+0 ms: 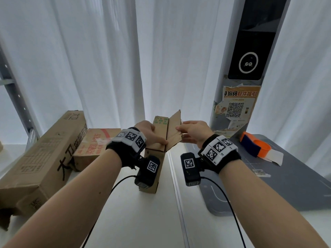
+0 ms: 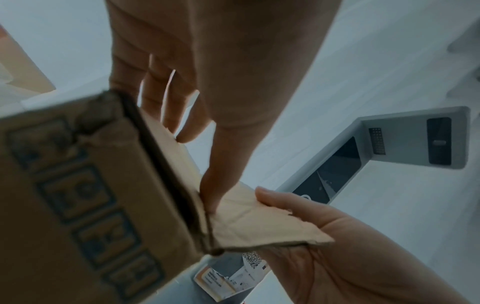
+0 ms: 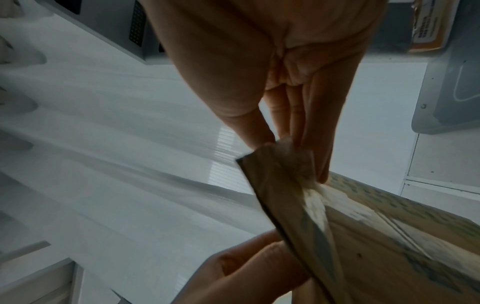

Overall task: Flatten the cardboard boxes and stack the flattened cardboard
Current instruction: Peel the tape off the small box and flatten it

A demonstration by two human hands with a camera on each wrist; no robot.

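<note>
A small brown cardboard box (image 1: 155,163) with green print stands upright on the white table. My left hand (image 1: 157,136) grips its top end, fingers behind it and thumb along the crease of a raised flap (image 1: 174,129). My right hand (image 1: 181,130) pinches that flap's torn outer edge between thumb and fingers. In the left wrist view the box (image 2: 91,195) fills the lower left and the flap (image 2: 259,222) stands out to the right, held from below by my right hand (image 2: 324,236). In the right wrist view my right hand's fingers (image 3: 311,144) pinch the flap (image 3: 280,170).
A long cardboard box (image 1: 41,158) lies at the left, with a red-printed box (image 1: 95,144) behind it. At the right are a grey mat (image 1: 290,185) with an orange and blue object (image 1: 254,146) and a grey pillar carrying a QR poster (image 1: 234,108). White curtains hang behind.
</note>
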